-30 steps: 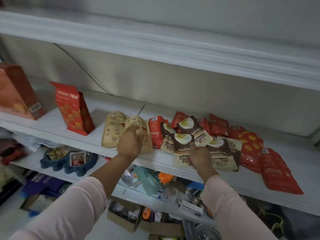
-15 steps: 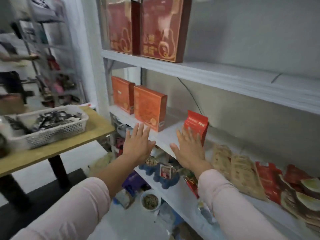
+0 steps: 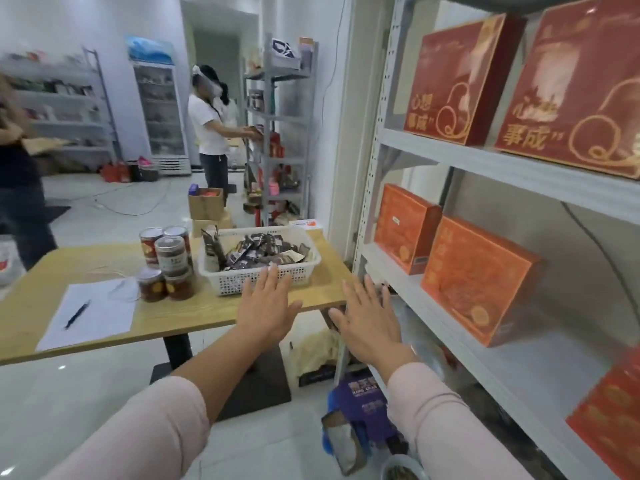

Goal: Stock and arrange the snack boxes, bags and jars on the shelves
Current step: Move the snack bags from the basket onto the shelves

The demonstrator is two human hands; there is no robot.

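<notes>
— Where do we stand?

— Both our hands are flat, with fingers straight, and hold nothing. Our left hand [image 3: 265,308] hovers in front of the near wall of the white basket [image 3: 225,284]. We cannot tell whether the fingertips touch it. Our right hand [image 3: 369,323] hangs between the corner of the wooden table [image 3: 207,313] and the shelf unit [image 3: 540,372].

— And the stock?

— The dark snack packets [image 3: 263,251] lie heaped in the basket, and the stacked jars [image 3: 168,268] stand just beside it on the left. On the shelves, orange boxes [image 3: 474,278] stand upright on the middle board, with red boxes [image 3: 460,81] above.

— What could go wrong for us?

— We judge the basket to be our likely next pick. It sits near the table's corner, so a one-sided tug could tip it and spill loose packets onto the floor. The jars are piled two high, and a swing of the basket or our left sleeve could topple them. A purple box [image 3: 360,393] and other clutter lie at the foot of the shelf, where a careless step might trip us.
</notes>
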